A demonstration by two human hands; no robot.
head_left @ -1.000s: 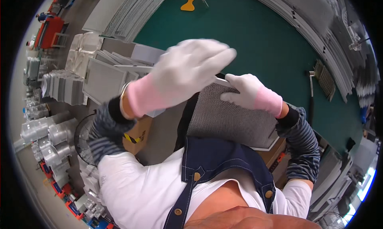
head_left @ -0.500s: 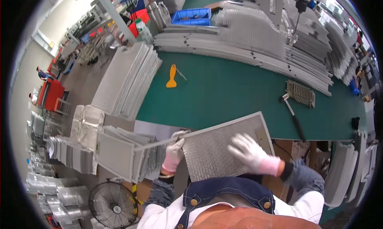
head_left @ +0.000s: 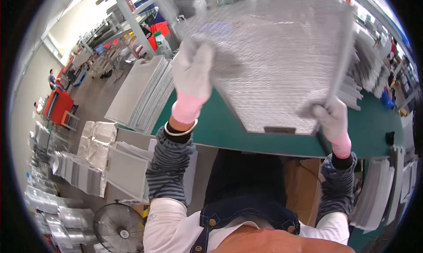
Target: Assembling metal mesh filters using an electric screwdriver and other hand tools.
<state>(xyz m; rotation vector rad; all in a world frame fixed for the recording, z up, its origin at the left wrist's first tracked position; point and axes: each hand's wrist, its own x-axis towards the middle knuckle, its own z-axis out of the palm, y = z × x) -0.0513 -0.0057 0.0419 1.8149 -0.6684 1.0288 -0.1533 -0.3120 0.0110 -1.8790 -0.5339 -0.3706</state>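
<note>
Silver mesh panel [head_left: 282, 63], left fingers [head_left: 202, 59] and right fingers [head_left: 324, 115] closed around edges, cardboard box [head_left: 304, 187] below

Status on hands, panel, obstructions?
Left hand gripping mesh panel at its left edge, right hand near its lower right corner. Panel raised, tilted, motion-blurred. It blocks view of part of the green table.

White-gloved, pink-cuffed hands [head_left: 194, 74] [head_left: 333, 118]: two. Held silver metal-mesh panel [head_left: 282, 68], framed: one. Round black wire-caged fan [head_left: 118, 231]: one.
</note>
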